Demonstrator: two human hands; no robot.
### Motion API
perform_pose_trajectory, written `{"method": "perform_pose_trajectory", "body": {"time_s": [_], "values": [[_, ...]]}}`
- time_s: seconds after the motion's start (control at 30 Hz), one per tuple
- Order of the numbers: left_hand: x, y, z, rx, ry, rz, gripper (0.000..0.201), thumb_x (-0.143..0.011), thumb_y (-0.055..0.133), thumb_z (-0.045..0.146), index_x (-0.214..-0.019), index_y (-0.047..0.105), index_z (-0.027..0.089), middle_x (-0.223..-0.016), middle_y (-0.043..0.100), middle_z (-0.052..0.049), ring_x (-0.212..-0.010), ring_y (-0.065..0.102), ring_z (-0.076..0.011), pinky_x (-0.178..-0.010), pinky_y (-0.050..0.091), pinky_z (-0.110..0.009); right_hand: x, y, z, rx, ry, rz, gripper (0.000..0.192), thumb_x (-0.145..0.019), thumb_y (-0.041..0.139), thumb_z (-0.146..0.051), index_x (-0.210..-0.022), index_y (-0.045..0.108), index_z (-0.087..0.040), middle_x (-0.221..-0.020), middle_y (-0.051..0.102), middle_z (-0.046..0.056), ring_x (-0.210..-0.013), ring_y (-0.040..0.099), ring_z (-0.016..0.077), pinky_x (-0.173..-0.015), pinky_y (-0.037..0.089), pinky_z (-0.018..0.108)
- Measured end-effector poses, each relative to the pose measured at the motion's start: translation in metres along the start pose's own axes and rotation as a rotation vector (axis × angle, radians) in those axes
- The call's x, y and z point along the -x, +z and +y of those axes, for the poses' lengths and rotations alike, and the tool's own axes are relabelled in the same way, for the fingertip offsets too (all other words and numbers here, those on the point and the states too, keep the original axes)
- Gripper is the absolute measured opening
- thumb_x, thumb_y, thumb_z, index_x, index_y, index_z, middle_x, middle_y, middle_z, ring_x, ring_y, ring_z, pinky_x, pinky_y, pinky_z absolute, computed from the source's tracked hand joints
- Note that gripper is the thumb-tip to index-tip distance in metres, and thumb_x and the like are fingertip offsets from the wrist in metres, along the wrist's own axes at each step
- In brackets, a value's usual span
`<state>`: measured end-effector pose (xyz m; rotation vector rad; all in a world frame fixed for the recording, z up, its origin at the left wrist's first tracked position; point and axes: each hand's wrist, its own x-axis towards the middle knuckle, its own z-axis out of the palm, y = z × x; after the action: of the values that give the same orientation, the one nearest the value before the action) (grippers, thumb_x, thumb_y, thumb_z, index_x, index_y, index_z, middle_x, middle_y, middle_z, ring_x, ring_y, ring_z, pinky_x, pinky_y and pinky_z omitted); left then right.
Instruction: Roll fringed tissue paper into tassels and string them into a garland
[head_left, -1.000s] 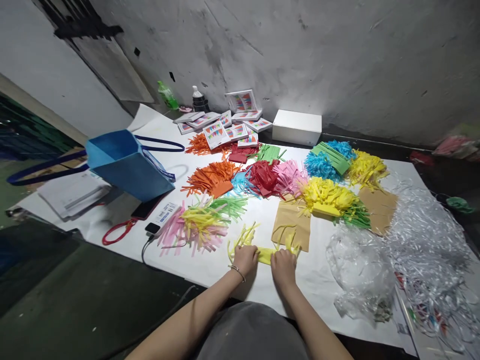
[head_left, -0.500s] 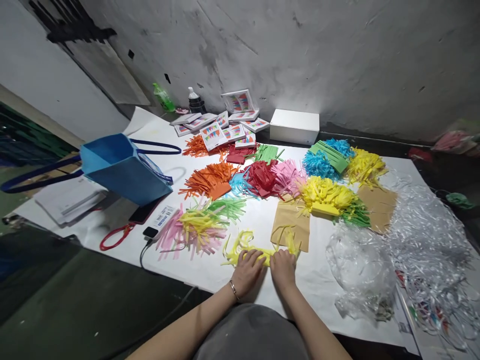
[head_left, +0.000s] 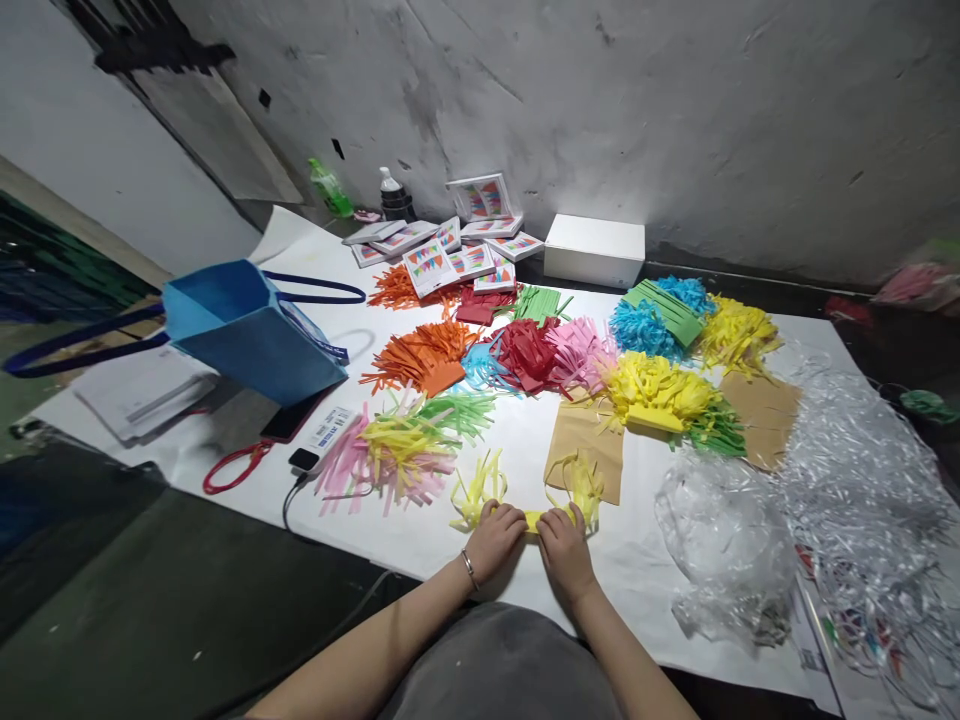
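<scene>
Hands meet at the near edge of the white paper-covered desk: the left hand and the right hand lie side by side, fingers curled down in a closed grip on the folded band of a yellow fringed paper strip, whose cut ends stand up to the left and right of the knuckles. The strip lies flat on the white sheet, just near of a brown paper bag that its right fringe overlaps. Bare white sheet lies on the left of the hands and between them and the near edge, where the sheet ends over a dark floor. To the right the room closes quickly: a crumpled clear plastic bag sits near the right hand, and beyond it a heap of silvery shredded film reaches the right edge. Far of the hands, a pink, yellow and green fringe pile and a yellow fringe pile fill the middle. A blue fabric tote bag stands at the left. Small white boxes printed with coloured pennants lie by the far wall; their lettering is too small to read.
</scene>
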<state>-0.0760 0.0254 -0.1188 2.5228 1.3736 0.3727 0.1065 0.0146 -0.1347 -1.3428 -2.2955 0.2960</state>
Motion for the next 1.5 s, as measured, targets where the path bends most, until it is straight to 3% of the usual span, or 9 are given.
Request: {"method": "perform_pose_trajectory", "body": {"time_s": [0.17, 0.4, 0.5, 0.57, 0.7, 0.87, 1.0, 1.3, 1.5], "values": [[0.002, -0.003, 0.001, -0.010, -0.110, -0.014, 0.019, -0.093, 0.045, 0.021, -0.087, 0.063, 0.021, -0.090, 0.063, -0.003, -0.087, 0.053, -0.0182, -0.084, 0.030, -0.038, 0.011, -0.008, 0.007, -0.007, 0.091, 0.072, 0.015, -0.090, 0.050, -0.021, -0.098, 0.063, -0.022, -0.112, 0.062, 0.006, -0.116, 0.048, 0.0221, -0.108, 0.015, 0.049], [-0.016, -0.010, 0.013, -0.149, -0.338, -0.020, 0.026, -0.090, 0.045, 0.027, -0.076, 0.064, 0.018, -0.083, 0.061, -0.008, -0.084, 0.052, -0.0241, -0.082, 0.032, -0.045, -0.016, -0.018, -0.002, 0.124, 0.318, 0.074, 0.017, -0.090, 0.047, -0.018, -0.082, 0.062, -0.020, -0.093, 0.062, 0.008, -0.094, 0.052, 0.0245, -0.099, 0.023, 0.051], [-0.019, -0.009, 0.014, -0.161, -0.349, -0.021, 0.024, -0.089, 0.046, 0.027, -0.077, 0.065, 0.018, -0.084, 0.061, -0.009, -0.085, 0.053, -0.0251, -0.083, 0.032, -0.047, -0.016, -0.018, -0.002, 0.135, 0.295, 0.088, 0.015, -0.089, 0.048, -0.016, -0.094, 0.062, -0.020, -0.101, 0.062, 0.010, -0.102, 0.050, 0.0257, -0.101, 0.020, 0.052], [-0.020, -0.008, 0.013, -0.162, -0.350, -0.027, 0.024, -0.089, 0.046, 0.026, -0.076, 0.065, 0.018, -0.084, 0.061, -0.009, -0.085, 0.053, -0.0251, -0.083, 0.033, -0.047, -0.010, -0.015, -0.001, 0.115, 0.194, 0.060, 0.015, -0.089, 0.051, -0.018, -0.100, 0.061, -0.022, -0.107, 0.062, 0.009, -0.108, 0.047, 0.0248, -0.104, 0.016, 0.051], [-0.019, -0.009, 0.012, -0.153, -0.346, -0.033, 0.020, -0.088, 0.050, 0.028, -0.079, 0.064, 0.018, -0.085, 0.062, -0.009, -0.086, 0.054, -0.0254, -0.084, 0.034, -0.047, 0.000, -0.008, -0.001, 0.069, 0.054, -0.017, 0.008, -0.088, 0.056, -0.020, -0.091, 0.062, -0.024, -0.096, 0.065, 0.003, -0.107, 0.048, 0.0218, -0.106, 0.014, 0.048], [-0.011, -0.003, 0.008, -0.097, -0.130, 0.060, 0.015, -0.083, 0.061, 0.026, -0.098, 0.060, 0.024, -0.117, 0.058, -0.006, -0.109, 0.048, -0.0250, -0.101, 0.023, -0.051, -0.004, -0.004, 0.001, 0.069, 0.105, -0.009, 0.011, -0.089, 0.053, -0.017, -0.083, 0.061, -0.021, -0.088, 0.064, 0.003, -0.095, 0.051, 0.0205, -0.103, 0.018, 0.046], [-0.008, 0.008, 0.000, -0.091, -0.043, 0.034, 0.005, -0.088, 0.056, 0.020, -0.086, 0.060, 0.023, -0.098, 0.063, -0.001, -0.098, 0.051, -0.0203, -0.101, 0.023, -0.049, -0.006, -0.005, 0.000, 0.061, 0.104, -0.003, 0.006, -0.089, 0.054, -0.020, -0.088, 0.061, -0.021, -0.093, 0.063, 0.004, -0.098, 0.050, 0.0208, -0.104, 0.018, 0.045], [0.000, 0.003, 0.000, 0.050, -0.101, 0.029, 0.012, -0.089, 0.053, 0.024, -0.084, 0.063, 0.020, -0.095, 0.063, -0.003, -0.091, 0.052, -0.0189, -0.093, 0.028, -0.042, -0.004, 0.000, -0.001, 0.033, 0.064, -0.001, 0.008, -0.089, 0.055, -0.018, -0.086, 0.061, -0.023, -0.092, 0.063, 0.001, -0.096, 0.051, 0.0187, -0.104, 0.018, 0.043], [-0.004, -0.008, 0.012, -0.010, -0.279, 0.042, 0.020, -0.091, 0.048, 0.025, -0.082, 0.065, 0.019, -0.095, 0.062, -0.005, -0.092, 0.051, -0.0213, -0.089, 0.029, -0.043, 0.001, -0.013, 0.005, 0.069, 0.191, 0.020, 0.010, -0.091, 0.052, -0.020, -0.085, 0.060, -0.022, -0.094, 0.061, 0.003, -0.098, 0.050, 0.0204, -0.100, 0.020, 0.045]]}}
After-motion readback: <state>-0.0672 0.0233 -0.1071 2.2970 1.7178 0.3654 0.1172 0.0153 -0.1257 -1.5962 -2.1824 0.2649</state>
